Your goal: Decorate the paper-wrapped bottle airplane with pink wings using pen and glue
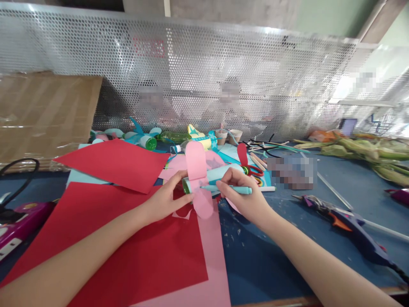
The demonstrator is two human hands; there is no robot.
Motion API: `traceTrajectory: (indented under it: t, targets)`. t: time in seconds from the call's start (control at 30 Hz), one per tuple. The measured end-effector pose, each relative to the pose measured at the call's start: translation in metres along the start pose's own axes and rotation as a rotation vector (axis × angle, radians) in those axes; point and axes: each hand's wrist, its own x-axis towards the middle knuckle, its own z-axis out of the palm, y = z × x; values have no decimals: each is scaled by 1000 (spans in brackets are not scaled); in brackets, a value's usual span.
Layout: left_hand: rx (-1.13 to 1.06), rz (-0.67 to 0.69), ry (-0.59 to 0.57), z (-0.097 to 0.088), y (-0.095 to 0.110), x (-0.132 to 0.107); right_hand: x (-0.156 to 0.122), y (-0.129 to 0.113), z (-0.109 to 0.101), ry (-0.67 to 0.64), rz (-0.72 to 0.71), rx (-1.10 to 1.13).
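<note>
My left hand [168, 196] is closed around the green base end of a small bottle wrapped in light blue paper [220, 172]. A pink paper strip with rounded ends [196, 160] crosses the bottle like wings, and a red paper piece [242, 154] stands at its cap end. In my right hand [244, 198] is a light blue marker [241, 189], its tip at the pink strip. Below lie a red paper sheet [153, 256] and a pink sheet [220, 264]. Red-handled scissors [256, 171] lie just behind my right hand.
A dark blue glue gun [348, 226] lies at right, near a white stick [334, 189]. Husks [354, 149] are piled behind it. Paper-covered bottles [140, 140] and paper cups [234, 136] stand before a perforated metal panel [191, 72]. Cardboard [44, 115] leans at left.
</note>
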Motion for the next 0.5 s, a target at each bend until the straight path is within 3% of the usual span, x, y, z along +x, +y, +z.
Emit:
traceTrajectory:
  t: [0.5]
  targets:
    - [-6, -10, -4, 0, 2, 0, 0, 0, -1, 12, -2, -11]
